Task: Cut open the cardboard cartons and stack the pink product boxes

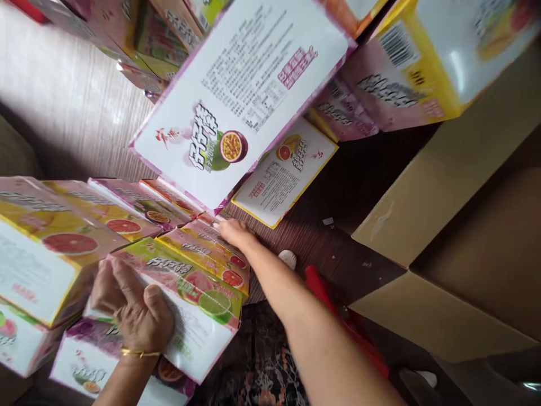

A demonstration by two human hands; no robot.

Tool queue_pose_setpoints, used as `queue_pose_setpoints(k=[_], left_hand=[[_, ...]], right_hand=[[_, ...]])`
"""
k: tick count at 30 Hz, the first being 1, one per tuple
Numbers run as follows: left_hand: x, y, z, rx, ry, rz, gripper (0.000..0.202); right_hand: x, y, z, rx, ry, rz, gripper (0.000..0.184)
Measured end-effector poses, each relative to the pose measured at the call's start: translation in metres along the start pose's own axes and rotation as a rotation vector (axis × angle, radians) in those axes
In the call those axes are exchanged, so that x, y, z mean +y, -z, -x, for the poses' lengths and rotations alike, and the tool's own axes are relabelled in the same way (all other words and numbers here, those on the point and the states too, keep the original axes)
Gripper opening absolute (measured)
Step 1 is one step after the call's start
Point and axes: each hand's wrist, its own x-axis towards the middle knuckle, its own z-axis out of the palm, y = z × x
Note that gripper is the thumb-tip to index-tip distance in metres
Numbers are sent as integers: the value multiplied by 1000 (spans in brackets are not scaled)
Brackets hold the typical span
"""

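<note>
My left hand (131, 307) lies on a white and pink fruit-print carton (198, 316) on my lap, thumb and fingers curled over its left end. My right hand (234, 231) reaches forward, fingers stretched flat onto a yellow and pink carton (203, 251) just beyond it. A large flat white carton with a passion fruit picture (249, 96) leans tilted above the right hand. Beside it, a smaller yellow-edged flat carton (283, 175) lies on the dark wooden floor.
Folded fruit cartons (54, 237) stack at the left, and more pile along the top (406, 79). An open brown cardboard box (465, 225) fills the right side. A red object (338, 316) and a small white thing (288, 258) lie by my right forearm.
</note>
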Motion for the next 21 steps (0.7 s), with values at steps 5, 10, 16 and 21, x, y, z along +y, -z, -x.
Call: queue_pose_setpoints(k=[5,10,16,21], left_hand=[[-2,-1,1,21,-29,-37,66],[-5,0,1,10,-26,13,70],[-2,0,1,19,-53,-13,67],[-3,-2,0,47,-125,-50,65]], right_hand=[[10,-23,-12,-63,72,11,50],[71,-37,87,-130,-33,99,42],[41,-15,0,-9,-100,52,54],[27,-30,-54,-10,-66,58,46]])
